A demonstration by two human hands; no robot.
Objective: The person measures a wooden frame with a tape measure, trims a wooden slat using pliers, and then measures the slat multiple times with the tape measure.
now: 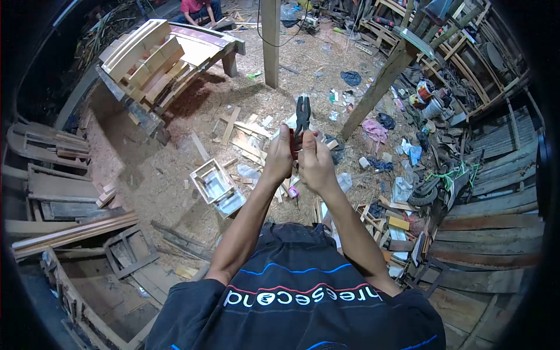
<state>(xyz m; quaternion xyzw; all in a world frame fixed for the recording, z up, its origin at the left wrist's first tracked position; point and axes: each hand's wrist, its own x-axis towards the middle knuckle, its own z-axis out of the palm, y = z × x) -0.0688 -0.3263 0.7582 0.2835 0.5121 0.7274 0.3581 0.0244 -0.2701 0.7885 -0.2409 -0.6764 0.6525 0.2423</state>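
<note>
A pair of pliers [303,114] with dark jaws and red handles points away from me, held up in front of my chest. My left hand [280,157] is closed around the left handle, its thumb lying along the top. On the other handle, my right hand [316,164] is closed in the same way. The fingers cover most of the handles. I see nothing between the jaws, and whether they are fully together is too small to tell.
A workbench [195,49] with stacked boards stands at the back left. Beyond it a person [201,10] crouches. A wooden post [270,44] rises ahead, and a slanted one [379,87] stands right. A small wooden frame box [213,182] and wood offcuts [251,143] lie on the littered floor.
</note>
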